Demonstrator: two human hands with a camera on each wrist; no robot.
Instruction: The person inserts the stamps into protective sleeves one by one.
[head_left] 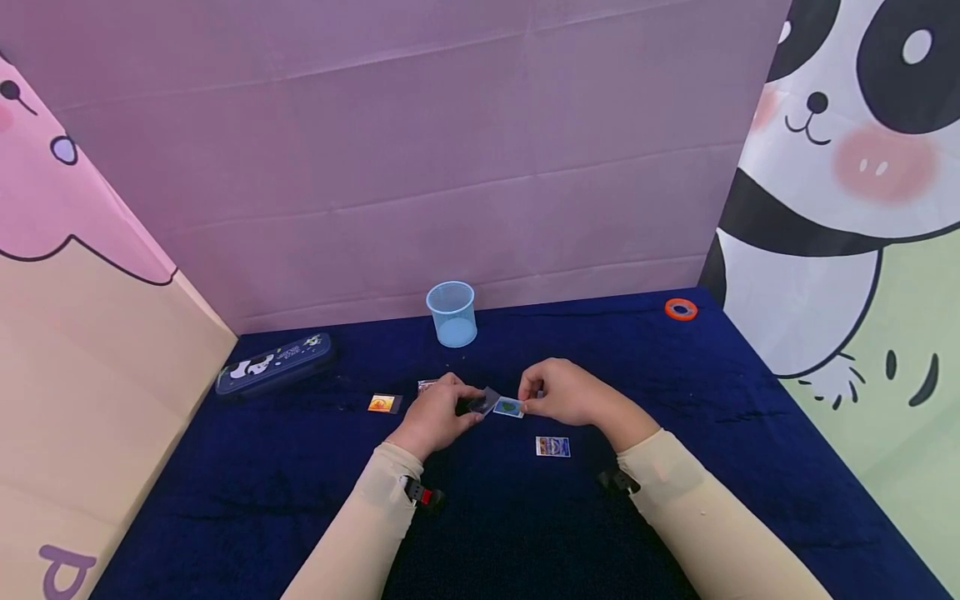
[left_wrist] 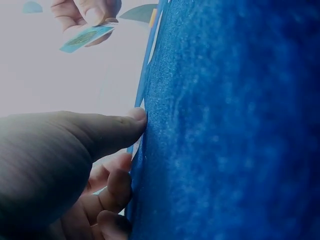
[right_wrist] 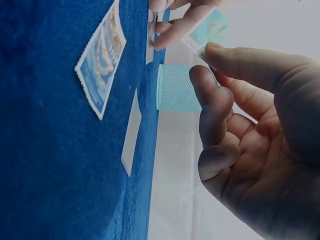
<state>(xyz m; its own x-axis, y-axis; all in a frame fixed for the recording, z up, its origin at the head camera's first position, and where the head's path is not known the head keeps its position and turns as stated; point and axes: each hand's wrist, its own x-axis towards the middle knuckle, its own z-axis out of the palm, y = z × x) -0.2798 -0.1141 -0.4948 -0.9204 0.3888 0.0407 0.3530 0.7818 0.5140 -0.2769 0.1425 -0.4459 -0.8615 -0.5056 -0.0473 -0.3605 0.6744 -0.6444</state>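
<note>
My right hand (head_left: 566, 393) pinches a blue-green postage stamp (head_left: 510, 407) by its right edge, between thumb and index finger. In the right wrist view this stamp (right_wrist: 210, 31) is raised above the cloth. My left hand (head_left: 435, 415) holds a small dark clear sleeve (head_left: 487, 401) between thumb and fingers, with its right end close to the stamp. Whether stamp and sleeve touch, I cannot tell. A second blue stamp (head_left: 552, 447) with a perforated edge lies below the right hand. Left of the left hand is an orange stamp (head_left: 381, 403) in a dark sleeve.
Another small item (head_left: 426, 386) is partly hidden behind the left hand. A light blue mesh bin (head_left: 453, 315) stands at the back. A navy pencil case (head_left: 276, 363) lies back left, an orange tape roll (head_left: 681, 310) back right. A white slip (right_wrist: 131, 136) shows in the right wrist view.
</note>
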